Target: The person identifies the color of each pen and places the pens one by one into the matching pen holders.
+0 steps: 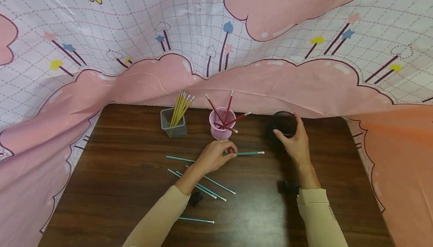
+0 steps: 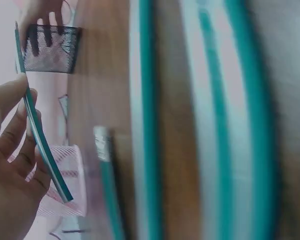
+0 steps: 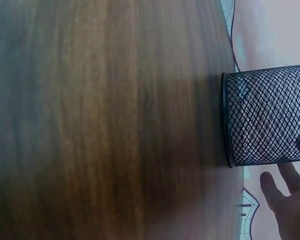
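Note:
My left hand (image 1: 214, 156) pinches a teal pencil (image 1: 250, 153) between thumb and fingers, its white eraser end pointing right. In the left wrist view the pencil (image 2: 40, 135) slants across the palm. At the right, my right hand (image 1: 297, 141) holds a black mesh pencil cup (image 1: 275, 134) by its sides, thumb on the near left and fingers on the far right. The cup (image 3: 267, 117) stands upright on the table in the right wrist view. Several more teal pencils (image 1: 220, 185) lie scattered around and under my left forearm.
A pink mesh cup (image 1: 221, 133) with several red pencils (image 1: 229, 106) stands just beyond my left hand. Left of it is a clear square container (image 1: 177, 131) with several yellow pencils (image 1: 179, 108). A patterned curtain (image 1: 209, 81) borders the wooden table (image 1: 118, 164) at the back.

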`<act>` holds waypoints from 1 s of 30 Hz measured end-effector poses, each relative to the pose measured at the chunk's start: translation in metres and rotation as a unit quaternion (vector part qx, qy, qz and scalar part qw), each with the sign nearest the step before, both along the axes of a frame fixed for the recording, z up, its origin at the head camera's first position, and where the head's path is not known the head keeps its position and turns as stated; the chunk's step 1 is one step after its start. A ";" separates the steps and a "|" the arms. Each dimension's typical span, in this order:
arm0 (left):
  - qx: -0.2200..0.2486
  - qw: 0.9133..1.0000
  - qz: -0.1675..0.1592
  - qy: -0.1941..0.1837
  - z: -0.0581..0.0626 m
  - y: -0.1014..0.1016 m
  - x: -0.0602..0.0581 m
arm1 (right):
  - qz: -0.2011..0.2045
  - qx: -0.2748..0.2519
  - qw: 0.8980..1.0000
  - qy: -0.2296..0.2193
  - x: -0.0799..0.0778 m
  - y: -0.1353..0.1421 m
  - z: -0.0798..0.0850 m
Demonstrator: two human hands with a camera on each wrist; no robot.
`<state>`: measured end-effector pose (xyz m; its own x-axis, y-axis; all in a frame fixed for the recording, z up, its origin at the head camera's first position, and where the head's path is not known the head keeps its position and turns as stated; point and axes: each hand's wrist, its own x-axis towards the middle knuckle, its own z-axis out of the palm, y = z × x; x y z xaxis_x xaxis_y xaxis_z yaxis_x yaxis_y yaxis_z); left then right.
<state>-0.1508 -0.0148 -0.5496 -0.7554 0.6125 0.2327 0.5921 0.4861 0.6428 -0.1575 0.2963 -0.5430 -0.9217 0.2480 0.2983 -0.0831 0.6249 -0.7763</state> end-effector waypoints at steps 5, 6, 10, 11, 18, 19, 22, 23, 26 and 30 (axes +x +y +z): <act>0.011 1.000 -0.007 0.011 0.013 0.009 -0.003 | -0.004 0.002 1.000 0.006 0.000 -0.001 -0.001; 0.012 1.000 -0.008 0.011 0.015 0.010 -0.004 | -0.003 0.002 1.000 0.006 0.000 -0.001 -0.001; 0.013 1.000 -0.008 0.013 0.022 0.016 -0.006 | 0.000 0.001 1.000 0.008 -0.001 -0.002 -0.002; 0.015 1.000 -0.008 0.010 0.025 0.018 -0.007 | 0.000 0.003 1.000 0.007 -0.001 -0.002 -0.002; 0.036 0.998 -0.041 -0.018 0.055 0.045 -0.015 | -0.012 0.010 1.000 0.006 0.000 -0.003 -0.002; 0.043 0.998 -0.050 -0.024 0.059 0.051 -0.016 | -0.015 0.010 1.000 0.002 0.001 -0.002 -0.002; 0.068 0.995 -0.061 -0.038 0.067 0.064 -0.020 | -0.014 0.008 1.000 -0.010 0.002 -0.002 -0.002; 0.070 0.995 -0.059 -0.037 0.069 0.068 -0.021 | -0.013 0.009 1.000 -0.012 0.003 -0.002 -0.002; 0.077 0.995 -0.048 -0.031 0.071 0.074 -0.023 | -0.011 0.011 1.000 -0.012 0.002 -0.002 -0.002; 0.086 0.995 -0.041 -0.023 0.073 0.079 -0.026 | -0.012 0.014 1.000 -0.003 0.001 -0.002 -0.001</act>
<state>-0.1772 0.0644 -0.4769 -0.7172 0.6266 0.3050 0.5927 0.3182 0.7399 -0.1567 0.2940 -0.5441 -0.9169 0.2622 0.3007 -0.0636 0.6480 -0.7590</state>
